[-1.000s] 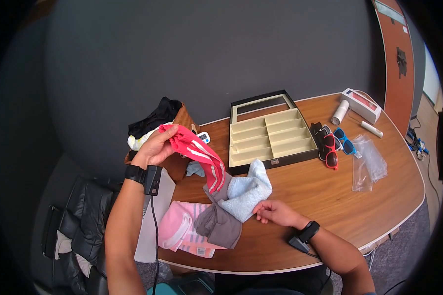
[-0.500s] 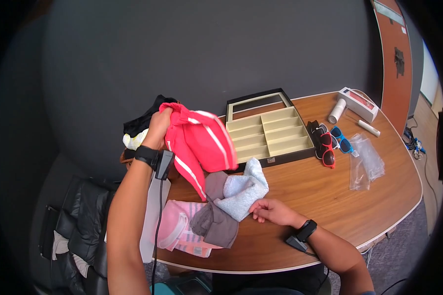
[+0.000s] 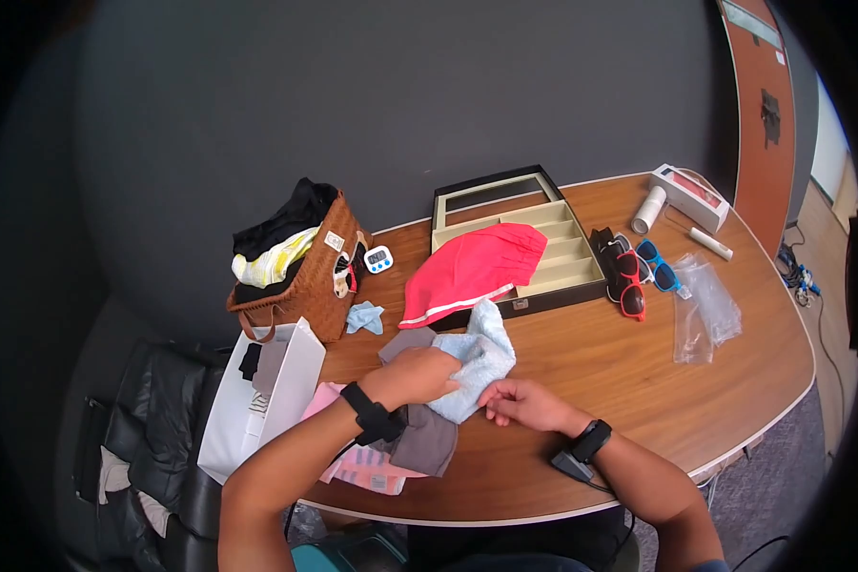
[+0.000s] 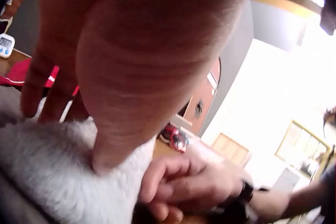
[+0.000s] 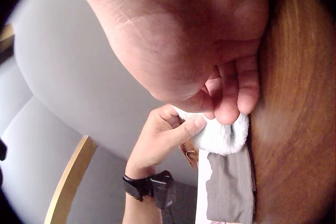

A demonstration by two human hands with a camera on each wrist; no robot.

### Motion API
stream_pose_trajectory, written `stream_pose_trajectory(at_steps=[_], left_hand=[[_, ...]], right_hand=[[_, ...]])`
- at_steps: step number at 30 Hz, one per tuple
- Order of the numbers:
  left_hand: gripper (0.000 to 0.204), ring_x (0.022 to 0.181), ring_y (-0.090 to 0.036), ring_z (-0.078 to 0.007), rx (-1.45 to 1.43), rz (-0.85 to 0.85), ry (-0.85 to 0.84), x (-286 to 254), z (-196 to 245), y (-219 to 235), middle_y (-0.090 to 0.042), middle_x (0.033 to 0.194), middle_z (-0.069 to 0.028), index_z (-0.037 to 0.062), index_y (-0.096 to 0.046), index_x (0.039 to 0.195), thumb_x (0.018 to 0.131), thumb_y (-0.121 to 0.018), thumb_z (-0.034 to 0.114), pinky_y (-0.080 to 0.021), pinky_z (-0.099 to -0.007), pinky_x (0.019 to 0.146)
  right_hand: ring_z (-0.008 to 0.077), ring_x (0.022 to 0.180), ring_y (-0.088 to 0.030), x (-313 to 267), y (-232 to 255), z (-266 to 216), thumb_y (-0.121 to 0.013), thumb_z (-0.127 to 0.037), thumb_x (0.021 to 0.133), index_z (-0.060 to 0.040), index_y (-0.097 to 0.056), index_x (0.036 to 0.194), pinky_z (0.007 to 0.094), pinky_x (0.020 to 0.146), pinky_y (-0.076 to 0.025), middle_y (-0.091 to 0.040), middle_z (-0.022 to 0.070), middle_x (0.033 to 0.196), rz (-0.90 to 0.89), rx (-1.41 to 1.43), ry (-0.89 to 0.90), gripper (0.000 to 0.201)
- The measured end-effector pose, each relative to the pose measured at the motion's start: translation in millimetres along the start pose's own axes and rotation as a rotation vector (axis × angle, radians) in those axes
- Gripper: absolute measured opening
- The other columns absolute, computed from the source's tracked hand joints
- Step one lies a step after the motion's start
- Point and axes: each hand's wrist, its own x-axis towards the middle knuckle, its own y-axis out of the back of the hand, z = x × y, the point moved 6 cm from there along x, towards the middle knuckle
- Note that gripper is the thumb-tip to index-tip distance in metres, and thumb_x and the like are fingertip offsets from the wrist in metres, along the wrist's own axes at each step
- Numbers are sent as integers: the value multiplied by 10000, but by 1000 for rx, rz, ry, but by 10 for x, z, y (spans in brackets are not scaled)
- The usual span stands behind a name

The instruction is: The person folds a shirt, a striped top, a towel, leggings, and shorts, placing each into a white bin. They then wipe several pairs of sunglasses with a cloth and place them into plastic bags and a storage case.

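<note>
In the head view a light blue towel point(image 3: 486, 357) lies crumpled near the table's front edge, partly over grey cloth point(image 3: 429, 443). The left hand point(image 3: 415, 375) grips its left side; in the left wrist view the thumb of the left hand point(image 4: 142, 61) sinks into the fluffy towel point(image 4: 68, 171). At the towel's lower right edge, the right hand point(image 3: 534, 405) has curled fingers and pinches the edge, its palm partly hiding the contact in the right wrist view. A red garment with white trim point(image 3: 477, 267) is spread across the compartment case point(image 3: 567, 296), held by neither hand.
A wicker basket of clothes point(image 3: 319, 286), a white box point(image 3: 296, 381) and a timer point(image 3: 378, 259) stand left. Pink striped cloth point(image 3: 372, 472) lies beside the grey cloth. Sunglasses point(image 3: 631, 286), plastic bags point(image 3: 705, 310) and a white package point(image 3: 691, 198) lie right.
The left hand has let go of the red garment, which moved right onto the case, and has come down to the blue towel. The right hand has stayed at the towel's edge.
</note>
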Motion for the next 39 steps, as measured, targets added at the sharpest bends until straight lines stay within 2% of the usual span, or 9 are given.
stream_pose_trajectory(at_steps=[3, 6, 13, 16, 20, 23, 26, 30, 39], left_hand=[[281, 845, -643, -346, -112, 66, 16, -23, -127, 217, -646, 873, -208, 20, -626, 1022, 935, -578, 282, -491, -437, 732], [313, 690, -561, -101, -235, 369, 87, -203, -167, 1192, -664, 815, -60, 33, -656, 1012, 992, -521, 314, -466, -307, 638], [360, 878, -621, -112, -923, 891, 106, -124, -830, 1973, -651, 1005, -61, -3, -590, 1110, 1022, -463, 323, -493, -266, 814], [362, 876, -623, -127, -949, 924, 75, -50, -903, 1732, -639, 1012, -50, 24, -583, 1136, 1010, -491, 350, -495, -272, 817], [246, 697, -552, -142, -448, 407, 108, -9, -900, 689, -597, 807, -52, 42, -598, 849, 878, -672, 274, -465, -310, 628], [563, 888, -634, -315, -127, 14, 337, -296, -423, 163, -603, 1061, -222, -4, -590, 1022, 762, -720, 478, -506, -412, 755], [387, 902, -630, -394, 106, 197, 261, -261, -878, -475, -618, 1048, -252, -20, -593, 1023, 821, -622, 310, -495, -476, 771], [259, 861, -621, -399, -187, 328, 227, -311, -1224, 28, -617, 853, -238, -18, -559, 906, 833, -573, 230, -490, -478, 742], [435, 487, -501, -92, -720, 762, 393, -643, -1106, 1577, -517, 606, 6, 41, -582, 779, 994, -479, 406, -420, -255, 455]], right_hand=[[75, 757, -561, -12, -2, 7, -482, -43, 972, -29, -589, 1084, 218, 696, -478, -601, 7, 878, 5, 36, -3, 155], [74, 758, -564, -1, 2, 9, -481, -41, 972, -25, -588, 1088, 218, 701, -481, -606, 9, 883, 3, 23, -11, 158], [71, 764, -569, -9, 13, 0, -476, -24, 970, -18, -587, 1097, 217, 710, -485, -612, 14, 886, 3, 1, 3, 169], [80, 777, -586, -7, 21, 39, -477, -21, 969, -16, -594, 1110, 227, 732, -494, -627, 28, 910, -2, 25, 1, 183], [81, 776, -586, -11, 19, 18, -474, -11, 966, -14, -594, 1109, 229, 732, -496, -628, 30, 912, 1, 8, 5, 187], [75, 770, -578, -13, 3, 11, -474, -16, 967, -17, -591, 1103, 222, 721, -492, -623, 24, 900, -2, -1, 5, 180], [69, 763, -568, -21, -1, -14, -477, -26, 969, -21, -588, 1097, 215, 710, -488, -617, 15, 887, 6, -5, -6, 170], [69, 763, -567, -30, 13, -17, -484, -38, 972, -26, -588, 1096, 216, 712, -491, -616, 10, 887, 15, -11, -21, 163], [74, 769, -580, -15, 19, 2, -479, -37, 971, -17, -599, 1098, 221, 726, -491, -627, 21, 904, 24, -14, -56, 176]])
